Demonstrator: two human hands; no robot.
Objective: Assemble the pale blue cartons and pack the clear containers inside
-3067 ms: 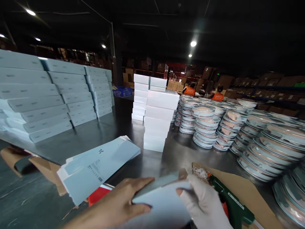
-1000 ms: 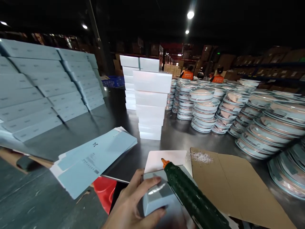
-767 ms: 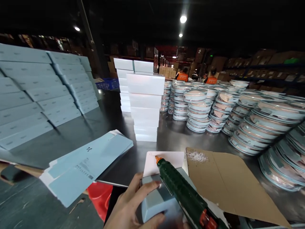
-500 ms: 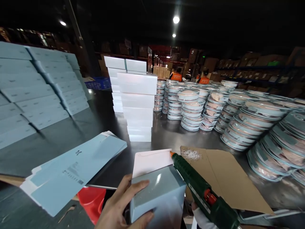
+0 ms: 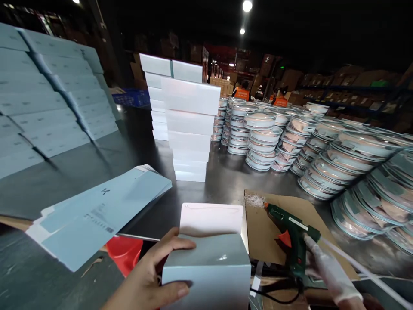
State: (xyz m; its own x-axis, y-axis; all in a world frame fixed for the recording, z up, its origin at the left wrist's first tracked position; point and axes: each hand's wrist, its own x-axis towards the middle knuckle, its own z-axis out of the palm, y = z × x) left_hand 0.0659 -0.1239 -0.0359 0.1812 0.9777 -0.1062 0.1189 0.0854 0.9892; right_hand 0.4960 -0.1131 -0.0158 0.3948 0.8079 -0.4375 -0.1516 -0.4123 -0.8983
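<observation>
My left hand (image 5: pixel 161 271) grips the left side of a pale blue box (image 5: pixel 209 254), thumb on the near face and fingers over the top edge. The box's far flap (image 5: pixel 211 213) stands open, showing its white inside and a thin line of glue. To the right, my right hand (image 5: pixel 322 262), in a white glove, is closed at the back of the handle of a green hot glue gun (image 5: pixel 290 221). The gun's orange nozzle points left over a cardboard sheet (image 5: pixel 309 206), near a patch of whitish glue bits (image 5: pixel 256 200).
Flat blue box blanks (image 5: pixel 106 211) lie on the left of the metal table (image 5: pixel 142 146). Behind stand stacked white boxes (image 5: pixel 190 120) and a wall of blue boxes (image 5: pixel 41 99). Stacked round clear-lidded containers (image 5: pixel 348 159) fill the right. A red bin (image 5: pixel 124 254) is below. Two people in orange vests are far back.
The glue gun has moved right, from the flap's edge to above the cardboard sheet, with my right hand. A glue line now shows along the flap. The box stays in my left hand.
</observation>
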